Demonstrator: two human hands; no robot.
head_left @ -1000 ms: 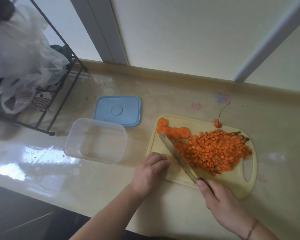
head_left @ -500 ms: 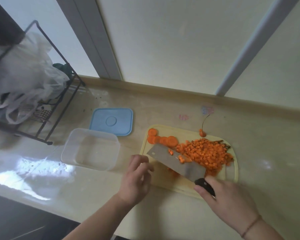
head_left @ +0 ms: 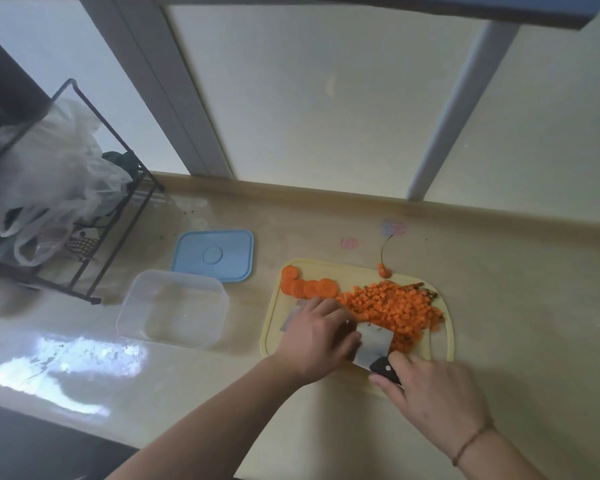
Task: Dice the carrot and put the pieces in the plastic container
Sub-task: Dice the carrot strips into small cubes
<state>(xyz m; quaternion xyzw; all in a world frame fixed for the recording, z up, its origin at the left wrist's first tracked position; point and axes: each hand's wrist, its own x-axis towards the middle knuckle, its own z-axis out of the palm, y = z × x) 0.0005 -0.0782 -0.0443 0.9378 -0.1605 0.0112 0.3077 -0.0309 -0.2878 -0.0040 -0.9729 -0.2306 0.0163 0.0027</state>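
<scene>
A heap of diced carrot (head_left: 394,308) lies on the pale yellow cutting board (head_left: 270,323). Several round carrot slices (head_left: 307,286) sit at the board's far left, and a carrot tip with a thin root (head_left: 384,270) at its far edge. My right hand (head_left: 433,393) grips the black handle of a cleaver (head_left: 373,342) whose flat blade lies tilted by the heap. My left hand (head_left: 317,336) rests on top of the blade, fingers spread, covering its middle. The clear plastic container (head_left: 174,308) stands empty left of the board.
The blue lid (head_left: 213,254) lies behind the container. A black wire rack (head_left: 94,209) with plastic bags stands at the far left of the beige counter. The window wall runs along the back, and the counter's front edge drops off at the lower left.
The cleaver has turned from edge-down to flat beside the heap. My left hand has moved from the board's left edge onto the blade. The camera has tipped up.
</scene>
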